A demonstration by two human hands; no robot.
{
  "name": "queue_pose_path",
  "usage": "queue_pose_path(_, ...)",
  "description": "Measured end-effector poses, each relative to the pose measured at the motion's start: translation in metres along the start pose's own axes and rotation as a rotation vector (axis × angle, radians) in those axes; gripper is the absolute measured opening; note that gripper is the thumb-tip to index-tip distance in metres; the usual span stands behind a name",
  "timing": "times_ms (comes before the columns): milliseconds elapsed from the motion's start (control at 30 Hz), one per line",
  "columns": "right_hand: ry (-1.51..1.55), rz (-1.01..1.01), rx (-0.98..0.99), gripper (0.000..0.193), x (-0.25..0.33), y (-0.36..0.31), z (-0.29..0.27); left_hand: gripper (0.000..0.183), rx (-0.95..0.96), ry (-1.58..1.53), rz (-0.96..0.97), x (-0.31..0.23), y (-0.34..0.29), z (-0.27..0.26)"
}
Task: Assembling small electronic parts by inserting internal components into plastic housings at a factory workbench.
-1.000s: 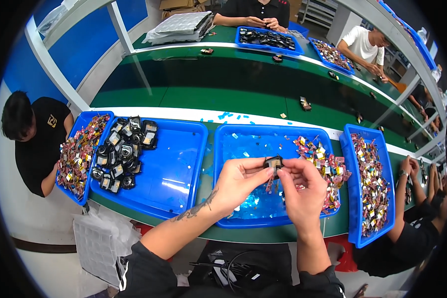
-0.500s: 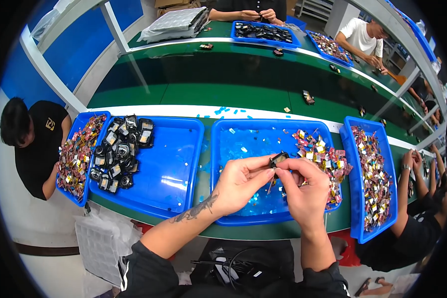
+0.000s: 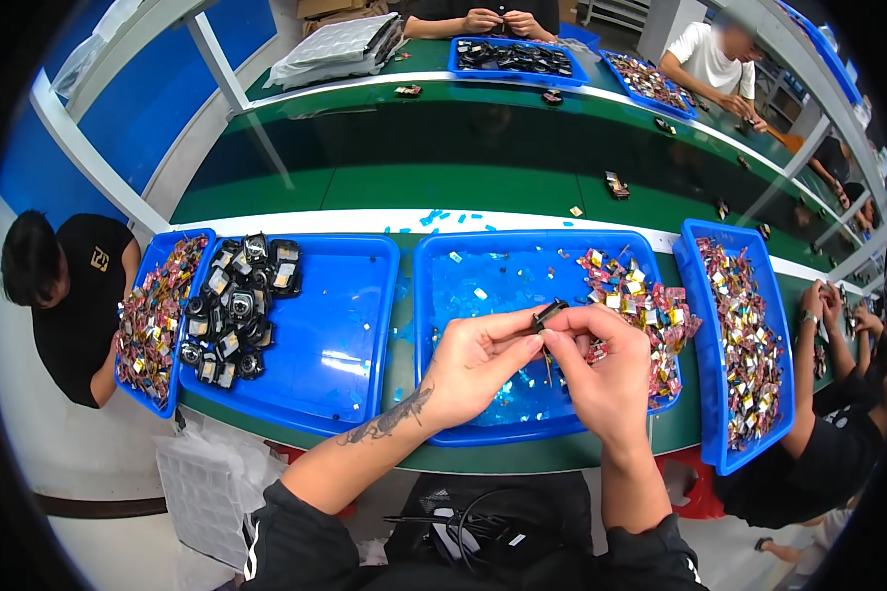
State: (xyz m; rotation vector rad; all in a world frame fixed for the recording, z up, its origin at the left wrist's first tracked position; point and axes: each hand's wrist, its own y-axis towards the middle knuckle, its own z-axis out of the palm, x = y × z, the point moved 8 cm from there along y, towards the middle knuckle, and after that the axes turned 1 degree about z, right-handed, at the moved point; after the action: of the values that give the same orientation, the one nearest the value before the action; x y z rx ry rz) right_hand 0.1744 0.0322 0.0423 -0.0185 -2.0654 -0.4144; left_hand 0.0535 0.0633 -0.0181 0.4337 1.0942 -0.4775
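Fingertips [image 3: 532, 346] of both my hands are drawn in narrow, pinching one small black plastic housing [image 3: 550, 313]: left hand [image 3: 471, 366] by thumb and forefinger on its near side, right hand [image 3: 606, 379] closing from the other. Change over the last second: the housing has been turned; its paler flat face, visible to me earlier, is now mostly away and I see it nearly edge-on. A thin strip hangs below my thumbs; cannot tell whether it is attached. My reading: same piece, still being worked in the fingers, nothing released, so this unit is unfinished. Position: held above the middle blue tray [image 3: 463, 384], clear of its floor. Under and beside my right hand, in that tray, a heap of reddish circuit boards with silver and yellow parts [image 3: 650, 320]; pale and blue flecks litter the rest. To the left, the wide blue tray [image 3: 330, 330] carries a cluster of black housings [image 3: 241, 305] along its left side, arrangement unchanged. Outermost, a narrow bin of boards at each end, left [image 3: 124, 377] and right [image 3: 705, 379]. Beyond the white ledge with blue scraps [image 3: 450, 218], the green belt [image 3: 414, 182] bears a few scattered pieces; co-workers sit around it.
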Motion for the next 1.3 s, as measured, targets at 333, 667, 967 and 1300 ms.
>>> queue_pose_path(333, -0.118, 0.011, -0.050, 0.024, 0.003, 0.001, -0.012, 0.036, 0.037, -0.001, 0.012, -0.001, -0.002, 0.004)
queue_pose_path(667, 0.046, -0.193, -0.111, 0.033, 0.006, 0.003, -0.012, 0.036, -0.015, 0.082, 0.072, -0.011, -0.002, 0.005)
queue_pose_path(967, 0.118, -0.180, -0.030, 0.027, 0.000, -0.027, -0.013, 0.037, -0.151, 0.062, 0.085, -0.023, -0.001, 0.003)
queue_pose_path(1300, 0.760, 0.259, 0.199, 0.014, -0.023, -0.031, -0.009, 0.038, 0.057, 0.848, 0.543, -0.058, -0.014, 0.029)
